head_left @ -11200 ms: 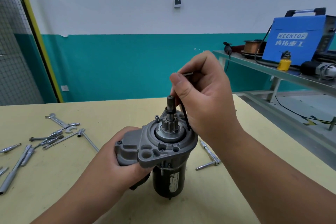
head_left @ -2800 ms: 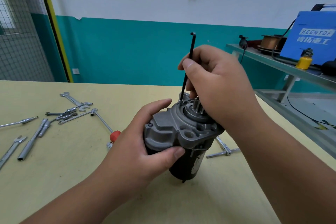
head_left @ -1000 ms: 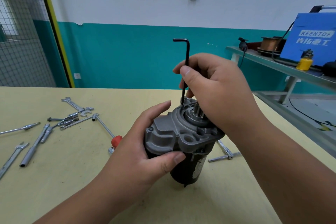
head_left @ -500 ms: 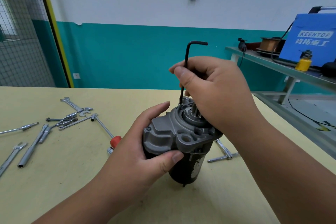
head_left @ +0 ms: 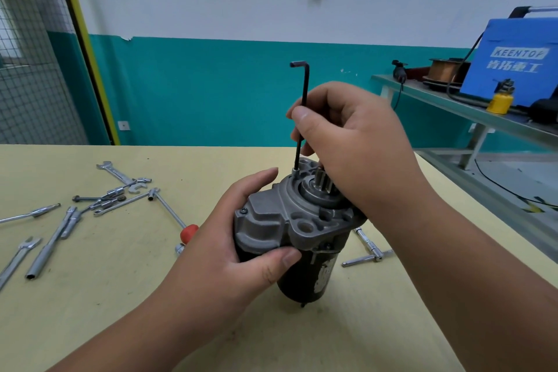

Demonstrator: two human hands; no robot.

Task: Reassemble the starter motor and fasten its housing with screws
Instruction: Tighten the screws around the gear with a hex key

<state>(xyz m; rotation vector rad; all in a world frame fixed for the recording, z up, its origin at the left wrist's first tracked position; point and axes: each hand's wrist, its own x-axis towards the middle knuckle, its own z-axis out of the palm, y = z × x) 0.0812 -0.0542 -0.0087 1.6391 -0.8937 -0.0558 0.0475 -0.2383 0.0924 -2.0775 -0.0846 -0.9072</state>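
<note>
The starter motor (head_left: 290, 220) stands upright on the table, grey cast housing on top of a black cylindrical body, pinion gear pointing up. My left hand (head_left: 241, 251) wraps around the housing's left side and holds it. My right hand (head_left: 350, 142) pinches the long shaft of a black hex key (head_left: 303, 112), which stands nearly vertical. The key's lower tip sits in a screw (head_left: 295, 170) at the housing's far rim; its short arm points left at the top. My right hand covers the right part of the pinion.
Several wrenches and socket tools (head_left: 90, 202) lie scattered on the yellow table (head_left: 105, 296) at the left. A red-handled tool (head_left: 188, 232) pokes out behind my left hand. A T-handle tool (head_left: 367, 251) lies right of the motor. A blue welder (head_left: 510, 60) sits on a side bench.
The hex key has turned in the screw: its short arm pointed left a second ago, right half a second ago, and left again now. My left hand stays on the housing.
</note>
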